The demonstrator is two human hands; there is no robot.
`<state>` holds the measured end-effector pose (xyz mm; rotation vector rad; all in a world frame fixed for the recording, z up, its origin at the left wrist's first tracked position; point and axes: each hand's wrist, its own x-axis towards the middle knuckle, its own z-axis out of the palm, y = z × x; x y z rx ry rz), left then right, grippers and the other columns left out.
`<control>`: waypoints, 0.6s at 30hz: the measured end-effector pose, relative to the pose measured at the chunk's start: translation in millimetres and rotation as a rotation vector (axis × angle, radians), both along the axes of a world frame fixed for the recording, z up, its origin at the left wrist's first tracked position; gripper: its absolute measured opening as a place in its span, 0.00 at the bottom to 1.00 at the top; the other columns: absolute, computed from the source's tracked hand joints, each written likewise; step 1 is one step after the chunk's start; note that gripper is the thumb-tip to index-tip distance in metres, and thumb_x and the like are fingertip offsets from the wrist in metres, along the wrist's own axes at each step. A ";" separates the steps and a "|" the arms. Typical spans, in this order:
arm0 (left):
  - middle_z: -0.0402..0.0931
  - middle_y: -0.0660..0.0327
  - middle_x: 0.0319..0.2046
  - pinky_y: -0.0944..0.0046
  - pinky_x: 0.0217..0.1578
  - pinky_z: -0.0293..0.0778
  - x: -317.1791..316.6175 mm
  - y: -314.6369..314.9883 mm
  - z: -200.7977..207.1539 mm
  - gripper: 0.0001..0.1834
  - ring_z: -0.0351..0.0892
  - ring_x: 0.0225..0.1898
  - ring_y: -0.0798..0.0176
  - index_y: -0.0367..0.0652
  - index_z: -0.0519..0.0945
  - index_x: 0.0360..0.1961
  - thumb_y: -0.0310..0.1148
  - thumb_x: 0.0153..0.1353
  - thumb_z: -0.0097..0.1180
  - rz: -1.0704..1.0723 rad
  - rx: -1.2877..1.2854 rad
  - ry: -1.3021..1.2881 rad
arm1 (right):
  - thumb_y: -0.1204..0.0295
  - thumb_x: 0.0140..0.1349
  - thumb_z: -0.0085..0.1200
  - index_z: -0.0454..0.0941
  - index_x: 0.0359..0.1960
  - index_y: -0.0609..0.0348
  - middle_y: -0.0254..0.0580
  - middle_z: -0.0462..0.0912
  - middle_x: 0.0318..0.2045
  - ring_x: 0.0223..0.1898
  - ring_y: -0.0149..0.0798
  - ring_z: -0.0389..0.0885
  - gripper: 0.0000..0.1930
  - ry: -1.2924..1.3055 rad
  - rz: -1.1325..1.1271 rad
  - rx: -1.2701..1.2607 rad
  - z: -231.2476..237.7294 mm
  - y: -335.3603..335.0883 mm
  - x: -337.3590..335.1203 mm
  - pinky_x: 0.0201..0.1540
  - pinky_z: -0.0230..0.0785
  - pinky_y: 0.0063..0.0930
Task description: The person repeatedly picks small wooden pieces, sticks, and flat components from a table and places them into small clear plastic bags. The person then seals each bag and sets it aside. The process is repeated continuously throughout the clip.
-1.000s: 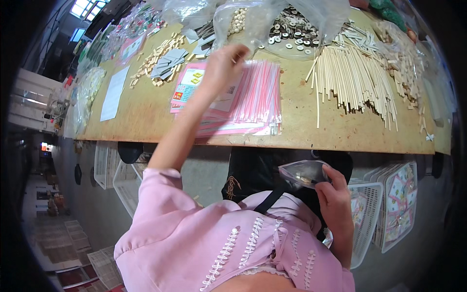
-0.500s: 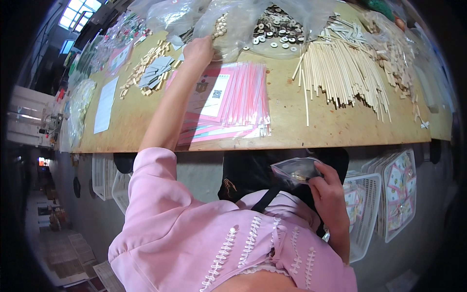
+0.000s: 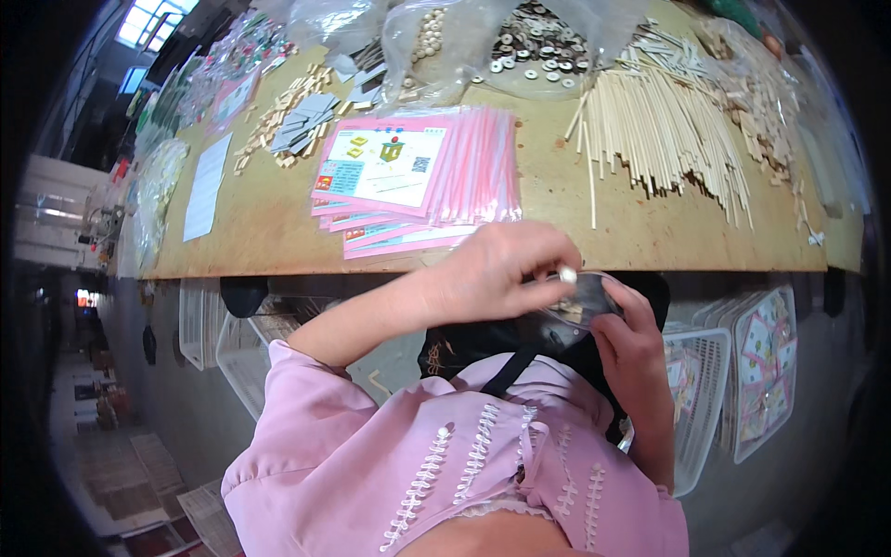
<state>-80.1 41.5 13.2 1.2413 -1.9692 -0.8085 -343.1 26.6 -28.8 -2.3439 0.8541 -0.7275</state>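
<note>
In front of my lap my right hand (image 3: 633, 325) grips the edge of a small clear plastic bag (image 3: 557, 336). Several small pale wooden pieces lie inside that bag. Over its mouth, my left hand (image 3: 506, 269) pinches a small whitish bead (image 3: 568, 275) between thumb and fingers. Just beyond my left hand, on the table, is a stack of pink-edged printed packets (image 3: 390, 172) in clear sleeves. More round beads (image 3: 430, 35) sit in an open plastic bag at the back.
The tan table (image 3: 548, 195) carries a heap of thin wooden sticks (image 3: 664, 130), black-and-white discs (image 3: 538, 46), grey plates (image 3: 304, 123), small wooden blocks (image 3: 255, 139) and a white sheet (image 3: 206, 190). White plastic baskets (image 3: 710, 371) stand below at the right; others are at the left.
My left hand has come back from the bead bag at the rear to the small bag, now with a bead in its fingers. My right hand keeps holding the bag in nearly the same place.
</note>
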 end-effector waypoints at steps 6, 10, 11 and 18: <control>0.83 0.48 0.37 0.50 0.41 0.81 11.7 -56.9 -10.1 0.11 0.85 0.40 0.43 0.39 0.83 0.42 0.33 0.63 0.66 0.214 -0.236 -0.143 | 0.85 0.55 0.65 0.82 0.33 0.66 0.54 0.80 0.61 0.62 0.57 0.79 0.06 -0.022 -0.026 -0.003 -6.3 2.2 -3.9 0.61 0.75 0.44; 0.87 0.52 0.42 0.59 0.42 0.82 85.1 -167.0 -31.7 0.14 0.88 0.38 0.58 0.41 0.87 0.51 0.26 0.65 0.61 0.391 -0.308 -0.274 | 0.85 0.55 0.62 0.82 0.34 0.68 0.57 0.82 0.56 0.58 0.59 0.81 0.06 -0.035 -0.089 0.036 -12.4 11.7 -12.0 0.62 0.75 0.46; 0.87 0.51 0.42 0.58 0.44 0.82 97.7 -195.4 -41.6 0.14 0.88 0.40 0.55 0.43 0.87 0.52 0.30 0.66 0.62 0.414 -0.309 -0.351 | 0.84 0.55 0.62 0.82 0.34 0.68 0.58 0.82 0.56 0.58 0.59 0.81 0.06 -0.029 -0.108 0.044 -12.8 13.9 -14.9 0.62 0.75 0.46; 0.86 0.52 0.36 0.55 0.43 0.80 126.7 -258.0 -70.2 0.13 0.86 0.38 0.51 0.42 0.85 0.45 0.38 0.65 0.68 0.436 -0.198 -0.524 | 0.82 0.55 0.64 0.83 0.34 0.67 0.58 0.82 0.54 0.56 0.60 0.82 0.06 -0.009 -0.200 0.036 -24.6 20.3 -35.0 0.60 0.76 0.47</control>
